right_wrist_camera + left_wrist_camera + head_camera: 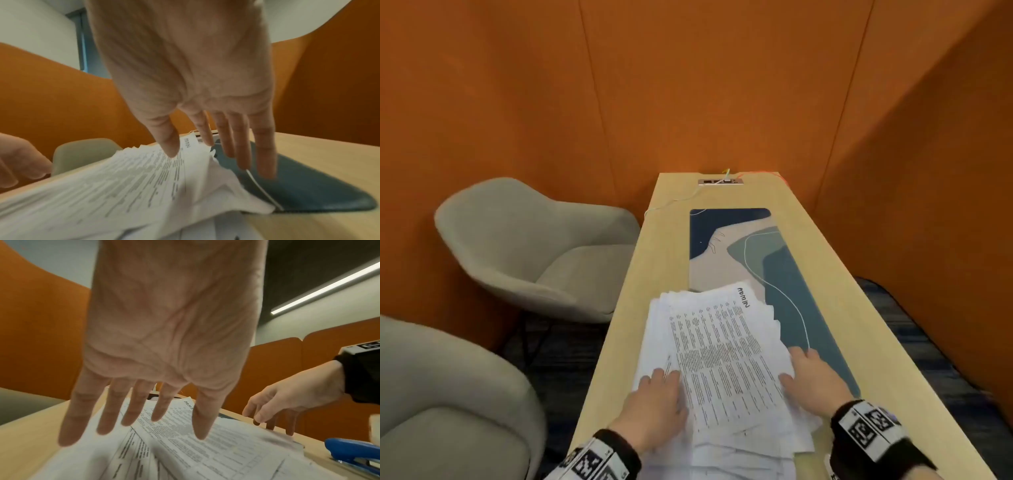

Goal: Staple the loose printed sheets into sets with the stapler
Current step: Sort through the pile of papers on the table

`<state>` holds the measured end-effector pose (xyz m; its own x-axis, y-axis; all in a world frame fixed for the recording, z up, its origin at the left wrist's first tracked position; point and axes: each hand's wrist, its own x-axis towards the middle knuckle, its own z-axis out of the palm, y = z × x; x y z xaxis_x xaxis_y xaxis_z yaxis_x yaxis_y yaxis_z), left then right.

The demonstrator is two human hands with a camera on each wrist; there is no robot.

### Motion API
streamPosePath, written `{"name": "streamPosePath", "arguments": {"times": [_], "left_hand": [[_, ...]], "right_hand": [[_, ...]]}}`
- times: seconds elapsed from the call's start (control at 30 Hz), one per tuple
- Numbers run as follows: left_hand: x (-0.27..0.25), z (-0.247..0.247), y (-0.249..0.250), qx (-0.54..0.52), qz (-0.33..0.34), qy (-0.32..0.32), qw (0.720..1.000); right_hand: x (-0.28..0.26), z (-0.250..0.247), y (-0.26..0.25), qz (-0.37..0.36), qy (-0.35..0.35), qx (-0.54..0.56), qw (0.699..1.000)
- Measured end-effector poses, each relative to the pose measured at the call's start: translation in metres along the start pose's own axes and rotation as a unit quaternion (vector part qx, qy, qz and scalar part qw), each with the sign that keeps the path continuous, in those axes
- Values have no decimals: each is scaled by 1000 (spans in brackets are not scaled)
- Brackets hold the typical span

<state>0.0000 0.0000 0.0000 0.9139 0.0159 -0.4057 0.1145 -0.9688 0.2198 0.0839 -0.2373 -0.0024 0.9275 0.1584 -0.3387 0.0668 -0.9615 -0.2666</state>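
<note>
An uneven stack of printed sheets (717, 349) (185, 446) (127, 183) lies on the near part of the wooden desk (835, 298), partly over a desk mat. The top sheet carries handwritten letters at its far corner. My left hand (657, 401) (144, 418) is over the stack's left side with straight, spread fingers. My right hand (811, 377) (222, 154) is at the stack's right edge, fingers straight, thumb toward the paper. A blue stapler (355, 454) lies on the desk near my right wrist, seen only in the left wrist view.
A blue and beige desk mat (756, 253) runs along the desk. A socket strip (720, 181) with cables sits at the far end. Two grey chairs (534, 246) stand on the left. Orange walls (688, 85) close in behind and on the right.
</note>
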Motion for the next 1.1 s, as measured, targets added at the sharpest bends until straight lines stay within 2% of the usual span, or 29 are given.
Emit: {"name": "streamPosePath", "arguments": {"times": [0.1,0.2,0.37,0.47,0.53,0.63,0.67,0.7,0.77,0.8,0.9,0.97,1.03,1.1], "left_hand": [[7,6,-8,15,-8,-59,998],[5,11,-8,13,-10,-89,996],[3,13,-12,-62,-45,-49,996],[-4,23,-13,-133,-98,-14,986],[-13,25,-9,-181,-117,18,976],[-28,22,-3,-312,-131,74,938],[-34,21,-1,-360,-128,86,920],[-40,20,0,-397,-122,90,905],[-52,24,1,-442,-107,92,886],[-59,28,2,-446,-98,96,884],[-79,42,2,-375,-78,94,919],[-95,53,1,-323,-48,70,942],[-112,60,-1,-278,-18,12,960],[-125,61,-2,-184,-6,-57,981]], "right_hand": [[9,7,0,15,-5,-32,999],[11,13,1,32,14,-43,998],[4,16,4,33,103,-1,994],[-11,18,3,41,109,93,989],[-25,21,3,45,105,235,965],[-66,20,5,50,54,457,887],[-83,19,9,46,26,493,868],[-98,20,15,38,0,505,862],[-126,26,31,24,-29,468,883],[-137,29,39,22,-31,441,897],[-160,35,61,25,8,340,940],[-168,39,71,26,39,295,955],[-172,44,75,35,36,284,957],[-174,49,77,48,8,286,957]]}}
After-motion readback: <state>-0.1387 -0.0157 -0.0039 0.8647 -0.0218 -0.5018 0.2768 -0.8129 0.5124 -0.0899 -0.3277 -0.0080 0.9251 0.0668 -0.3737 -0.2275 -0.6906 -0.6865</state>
